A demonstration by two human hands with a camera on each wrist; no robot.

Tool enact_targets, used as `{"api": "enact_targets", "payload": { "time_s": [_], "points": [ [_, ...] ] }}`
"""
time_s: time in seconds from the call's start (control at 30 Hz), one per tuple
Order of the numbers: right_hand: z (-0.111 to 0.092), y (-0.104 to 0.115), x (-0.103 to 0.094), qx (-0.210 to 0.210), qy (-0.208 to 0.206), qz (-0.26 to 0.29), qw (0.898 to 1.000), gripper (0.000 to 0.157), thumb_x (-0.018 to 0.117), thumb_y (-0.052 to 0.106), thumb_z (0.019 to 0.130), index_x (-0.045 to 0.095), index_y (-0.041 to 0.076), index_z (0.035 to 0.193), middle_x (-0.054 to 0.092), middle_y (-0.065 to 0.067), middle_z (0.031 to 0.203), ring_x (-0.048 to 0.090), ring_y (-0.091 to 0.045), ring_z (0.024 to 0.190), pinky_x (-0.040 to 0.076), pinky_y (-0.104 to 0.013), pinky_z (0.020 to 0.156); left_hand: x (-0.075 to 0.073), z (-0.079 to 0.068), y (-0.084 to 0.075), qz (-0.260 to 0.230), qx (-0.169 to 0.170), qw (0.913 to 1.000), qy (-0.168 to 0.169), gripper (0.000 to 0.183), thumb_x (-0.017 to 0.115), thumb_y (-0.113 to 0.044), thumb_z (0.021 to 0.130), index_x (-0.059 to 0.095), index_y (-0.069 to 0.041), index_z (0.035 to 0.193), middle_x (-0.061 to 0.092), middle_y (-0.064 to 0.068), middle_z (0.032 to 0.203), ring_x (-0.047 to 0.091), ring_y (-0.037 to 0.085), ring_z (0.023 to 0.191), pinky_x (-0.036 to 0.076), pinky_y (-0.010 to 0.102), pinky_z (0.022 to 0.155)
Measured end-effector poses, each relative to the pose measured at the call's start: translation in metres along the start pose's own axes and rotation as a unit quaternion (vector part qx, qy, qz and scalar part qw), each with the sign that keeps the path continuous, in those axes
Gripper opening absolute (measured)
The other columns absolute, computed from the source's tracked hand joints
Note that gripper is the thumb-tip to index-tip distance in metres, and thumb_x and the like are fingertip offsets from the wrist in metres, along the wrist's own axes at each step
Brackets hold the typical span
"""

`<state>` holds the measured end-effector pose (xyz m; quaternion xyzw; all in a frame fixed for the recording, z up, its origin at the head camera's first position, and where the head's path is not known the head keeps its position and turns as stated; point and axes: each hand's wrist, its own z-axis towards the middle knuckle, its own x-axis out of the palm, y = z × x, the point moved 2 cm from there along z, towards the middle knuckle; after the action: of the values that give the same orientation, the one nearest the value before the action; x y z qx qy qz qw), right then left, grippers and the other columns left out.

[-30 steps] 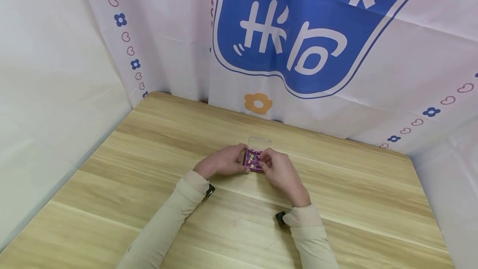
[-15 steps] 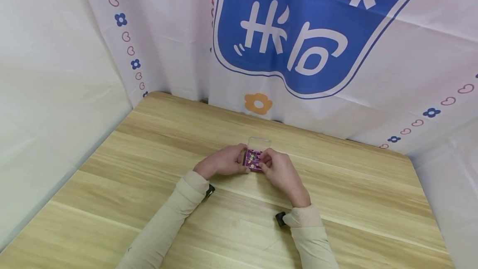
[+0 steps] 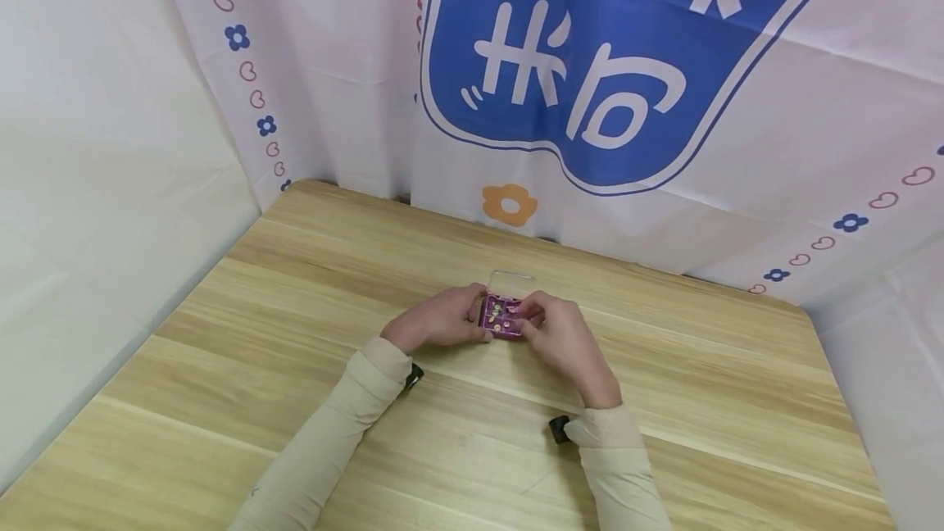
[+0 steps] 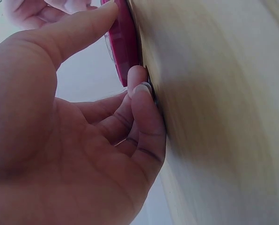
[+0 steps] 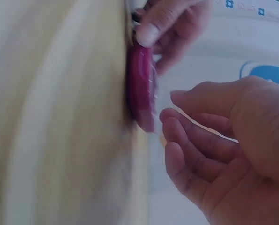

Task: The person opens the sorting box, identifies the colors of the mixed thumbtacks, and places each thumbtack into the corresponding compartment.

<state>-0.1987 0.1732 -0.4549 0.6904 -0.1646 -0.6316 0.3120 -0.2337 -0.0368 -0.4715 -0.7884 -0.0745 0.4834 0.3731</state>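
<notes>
A small purple pill box [image 3: 503, 334] with inner compartments sits on the wooden table, its clear lid [image 3: 511, 275] raised at the back. Several small green, yellow and pale pieces [image 3: 497, 310] lie in the compartments. My left hand [image 3: 442, 318] grips the box by its left side, the thumb at the front corner and other fingers behind. Over the right side of the box is my right hand [image 3: 564, 342], fingers bent. In the right wrist view, a gap shows between its thumb and fingertips, and they are just off the purple box wall [image 5: 142, 89].
The wooden table [image 3: 295, 285] reaches back to a white curtain [image 3: 354, 105] with a blue printed sign. White sheets hang at both sides. Dark wrist straps show at the left cuff [image 3: 415, 375] and the right cuff [image 3: 560, 429].
My right hand has drawn slightly to the right, off the compartments, and more small pieces show in the right half of the box. The left hand and the box have hardly moved.
</notes>
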Motion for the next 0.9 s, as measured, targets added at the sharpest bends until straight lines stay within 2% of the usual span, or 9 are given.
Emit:
{"api": "enact_targets", "payload": {
  "time_s": [0.17, 0.33, 0.4, 0.5, 0.63, 0.7, 0.77, 0.9],
  "points": [
    [-0.005, -0.006, -0.021, 0.017, 0.015, -0.008, 1.0, 0.015, 0.073, 0.01, 0.096, 0.073, 0.005, 0.11, 0.076, -0.008, 0.103, 0.069, -0.021, 0.094, 0.06, -0.041, 0.089, 0.0, 0.0, 0.0, 0.006, 0.0, 1.0, -0.003, 0.089, 0.08, -0.033, 0.093, 0.033, 0.0, 0.162, 0.066, 0.007, 0.103, 0.062, 0.018, 0.088, 0.056, 0.035, 0.086],
    [-0.012, -0.016, -0.043, 0.018, 0.028, -0.025, 0.999, 0.015, 0.071, 0.012, 0.098, 0.073, 0.003, 0.11, 0.075, -0.009, 0.1, 0.069, -0.022, 0.093, 0.059, -0.043, 0.088, 0.001, 0.002, 0.001, 0.01, -0.004, 0.9999, -0.001, 0.09, 0.08, -0.035, 0.093, 0.032, 0.0, 0.162, 0.064, 0.005, 0.1, 0.061, 0.018, 0.086, 0.055, 0.035, 0.085],
    [-0.015, -0.021, -0.049, 0.018, 0.046, -0.033, 0.998, 0.014, 0.07, 0.012, 0.098, 0.074, 0.003, 0.108, 0.075, -0.009, 0.099, 0.068, -0.022, 0.093, 0.058, -0.042, 0.087, 0.001, 0.002, 0.002, 0.013, -0.006, 0.9999, 0.0, 0.091, 0.08, -0.036, 0.094, 0.032, 0.0, 0.162, 0.064, 0.005, 0.099, 0.061, 0.017, 0.087, 0.055, 0.034, 0.085],
    [-0.02, -0.027, -0.056, 0.029, 0.096, -0.045, 0.994, 0.012, 0.069, 0.01, 0.096, 0.074, 0.004, 0.105, 0.073, -0.009, 0.098, 0.067, -0.02, 0.09, 0.057, -0.04, 0.084, 0.001, 0.002, 0.001, 0.017, -0.007, 0.9998, 0.0, 0.091, 0.079, -0.036, 0.094, 0.031, 0.0, 0.162, 0.064, 0.005, 0.098, 0.061, 0.018, 0.086, 0.055, 0.035, 0.087],
    [-0.027, -0.035, -0.059, 0.069, 0.176, -0.041, 0.981, 0.015, 0.076, 0.011, 0.091, 0.074, 0.005, 0.105, 0.071, -0.007, 0.095, 0.063, -0.018, 0.085, 0.053, -0.033, 0.075, 0.001, 0.002, 0.0, 0.018, -0.004, 0.9998, -0.003, 0.089, 0.079, -0.036, 0.095, 0.033, 0.0, 0.161, 0.064, 0.005, 0.097, 0.061, 0.018, 0.086, 0.055, 0.035, 0.087],
    [-0.03, -0.036, -0.058, 0.089, 0.203, -0.026, 0.975, 0.02, 0.081, 0.013, 0.088, 0.074, 0.005, 0.106, 0.072, -0.006, 0.095, 0.062, -0.017, 0.084, 0.051, -0.031, 0.073, 0.001, 0.002, 0.0, 0.018, -0.003, 0.9998, -0.003, 0.087, 0.079, -0.036, 0.095, 0.034, 0.0, 0.161, 0.064, 0.005, 0.097, 0.061, 0.018, 0.086, 0.055, 0.035, 0.086],
    [-0.031, -0.038, -0.056, 0.099, 0.219, -0.007, 0.971, 0.024, 0.084, 0.014, 0.087, 0.074, 0.005, 0.107, 0.073, -0.006, 0.096, 0.063, -0.016, 0.083, 0.05, -0.03, 0.073, 0.002, 0.002, 0.0, 0.02, -0.004, 0.9998, -0.004, 0.086, 0.078, -0.036, 0.095, 0.035, -0.001, 0.161, 0.064, 0.004, 0.097, 0.061, 0.018, 0.086, 0.055, 0.035, 0.087],
    [-0.03, -0.039, -0.05, 0.101, 0.229, 0.008, 0.968, 0.021, 0.085, 0.01, 0.085, 0.075, 0.007, 0.104, 0.075, -0.004, 0.095, 0.064, -0.015, 0.082, 0.05, -0.029, 0.075, 0.003, 0.001, 0.0, 0.021, -0.008, 0.9997, -0.004, 0.085, 0.078, -0.036, 0.095, 0.036, -0.002, 0.161, 0.064, 0.004, 0.097, 0.06, 0.018, 0.087, 0.055, 0.036, 0.089]
  ]
}}
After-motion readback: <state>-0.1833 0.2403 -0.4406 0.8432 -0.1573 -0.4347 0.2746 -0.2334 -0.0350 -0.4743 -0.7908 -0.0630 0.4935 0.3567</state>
